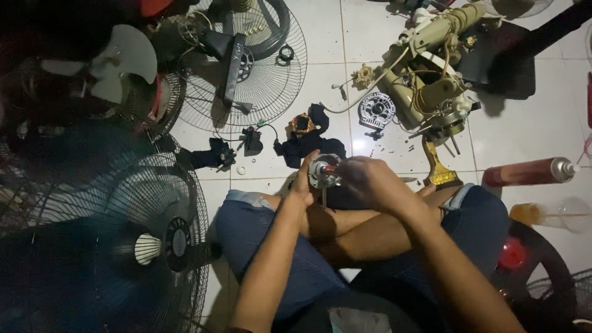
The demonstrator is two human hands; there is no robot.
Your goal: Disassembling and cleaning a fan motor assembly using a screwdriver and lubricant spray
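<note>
Hidden in large part behind the right hand and the left hand: the small round metal part; grip on it impossible to tell. Lost in darkness at the left: most of the fan grilles. Cut off by the right edge: the clear bottle. Too small to identify: the scattered bits on the tiles.

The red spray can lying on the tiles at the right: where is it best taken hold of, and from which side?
Best guess: the red spray can lies on its side on the floor, nozzle end pointing right. Close the grip around the middle of its long round body, coming from above, fingers across its width. The top looks free; a clear bottle lies just nearer the person. Both the left hand and right hand hold a small motor part.
</note>
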